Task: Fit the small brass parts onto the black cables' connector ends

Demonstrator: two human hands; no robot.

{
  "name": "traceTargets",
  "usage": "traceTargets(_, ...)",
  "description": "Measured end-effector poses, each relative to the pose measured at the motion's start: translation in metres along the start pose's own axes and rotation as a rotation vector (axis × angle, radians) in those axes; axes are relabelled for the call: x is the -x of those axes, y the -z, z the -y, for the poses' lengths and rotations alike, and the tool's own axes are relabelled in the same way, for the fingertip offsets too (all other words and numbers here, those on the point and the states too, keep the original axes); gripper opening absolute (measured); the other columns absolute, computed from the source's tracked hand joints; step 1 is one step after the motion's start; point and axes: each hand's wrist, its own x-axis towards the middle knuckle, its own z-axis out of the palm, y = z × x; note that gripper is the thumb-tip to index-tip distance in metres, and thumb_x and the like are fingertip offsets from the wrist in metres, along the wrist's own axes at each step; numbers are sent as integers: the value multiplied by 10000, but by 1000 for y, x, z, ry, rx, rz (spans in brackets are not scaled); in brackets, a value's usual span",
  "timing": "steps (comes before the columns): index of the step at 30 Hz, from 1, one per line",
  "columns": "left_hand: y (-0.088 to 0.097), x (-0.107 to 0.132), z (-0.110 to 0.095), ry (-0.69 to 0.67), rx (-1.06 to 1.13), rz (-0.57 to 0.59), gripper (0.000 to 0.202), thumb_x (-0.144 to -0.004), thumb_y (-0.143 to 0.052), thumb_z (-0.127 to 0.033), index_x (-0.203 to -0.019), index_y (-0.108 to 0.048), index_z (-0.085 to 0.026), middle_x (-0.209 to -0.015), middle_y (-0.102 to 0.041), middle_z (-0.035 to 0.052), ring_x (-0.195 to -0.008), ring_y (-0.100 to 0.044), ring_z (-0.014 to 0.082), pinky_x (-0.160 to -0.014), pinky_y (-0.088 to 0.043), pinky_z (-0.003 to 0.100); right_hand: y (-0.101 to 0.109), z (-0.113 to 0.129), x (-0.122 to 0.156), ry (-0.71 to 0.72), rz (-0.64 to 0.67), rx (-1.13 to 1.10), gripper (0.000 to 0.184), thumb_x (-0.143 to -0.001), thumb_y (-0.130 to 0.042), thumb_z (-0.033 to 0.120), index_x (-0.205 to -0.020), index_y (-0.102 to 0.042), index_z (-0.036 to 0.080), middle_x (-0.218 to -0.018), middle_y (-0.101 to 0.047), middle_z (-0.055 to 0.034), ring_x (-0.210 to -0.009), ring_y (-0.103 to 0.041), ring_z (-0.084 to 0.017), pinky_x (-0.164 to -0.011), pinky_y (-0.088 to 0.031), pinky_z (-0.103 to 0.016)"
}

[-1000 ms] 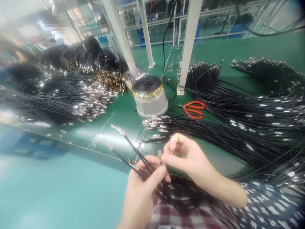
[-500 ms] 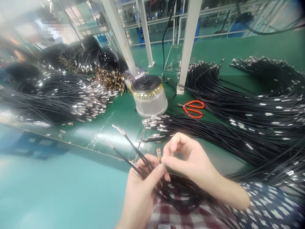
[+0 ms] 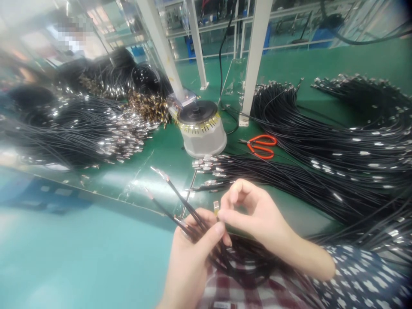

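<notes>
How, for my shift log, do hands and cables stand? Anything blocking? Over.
Left hand gripping black cables. Right hand at small metal connector, exact grip unclear. Red-handled snips beyond; nothing visibly blocking.

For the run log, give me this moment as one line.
left hand: holds cables | right hand: fingertips at connector | snips: on table | grey drum: beyond hands
</notes>
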Motion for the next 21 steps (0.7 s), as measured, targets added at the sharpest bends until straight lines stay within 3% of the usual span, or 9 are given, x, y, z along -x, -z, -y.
traceTargets(16, -2, 3, -3, -40, -66, -3, 165, -720, -792, -215, -806, -661, -160, -535, -657, -1, -485, -538, 97, -468, -410, 167, -1, 5, -1, -31, -32, 64, 265, -711, -692, 84, -707, -459, 209, -682, -599, 34, -652, -530, -123, -677, -429, -290)
traceTargets(21, -8, 3, -5, -59, -27, 0, 197, -804, -722, -294, -705, -618, -158, -466, -602, -15, -439, -472, 71, -468, -352, 157, -2, 5, 0, -75, -4, 55, 282, -713, -740, 156, -713, -463, 208, -691, -608, 26, -657, -523, -125, -675, -415, -285)
